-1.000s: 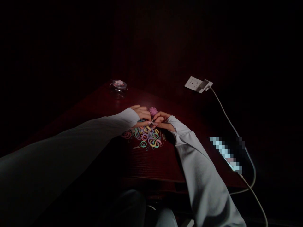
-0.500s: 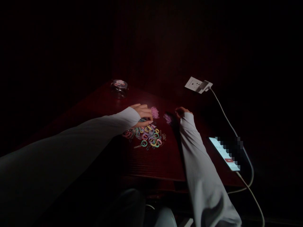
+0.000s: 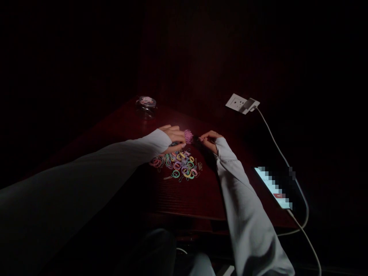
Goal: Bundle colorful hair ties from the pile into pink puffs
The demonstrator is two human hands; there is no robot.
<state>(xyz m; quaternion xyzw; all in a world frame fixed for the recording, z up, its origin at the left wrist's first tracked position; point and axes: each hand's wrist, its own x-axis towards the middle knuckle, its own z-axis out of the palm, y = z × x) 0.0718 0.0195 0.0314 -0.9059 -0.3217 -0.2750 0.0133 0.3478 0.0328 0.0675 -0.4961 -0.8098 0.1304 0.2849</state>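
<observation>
My left hand [image 3: 176, 137] hovers over or rests on the upper edge of a loose pile of pastel hair ties [image 3: 177, 165] mixed with thin wire-like clips. Its fingers bend down and its thumb and index fingertips come close together; anything between them is too small to make out. To its right, touching or nearly so, is a small heap of pink-purple pieces [image 3: 188, 136]. My right hand [image 3: 211, 140] is just right of that heap, thumb and index finger pinched. What the pinch holds is in shadow. The small purple heap under it is hidden.
A clear lidded jar [image 3: 146, 108] stands at the back left of the dark red table [image 3: 184, 197]. A lit phone [image 3: 271, 186] lies at the right, its white cable [image 3: 271, 136] running to a charger in the wall socket [image 3: 237, 102]. The surroundings are very dark.
My right hand has moved left, over the small purple heap and toward the pink heap, its fingers now pinched in view. My left hand has hardly moved.
</observation>
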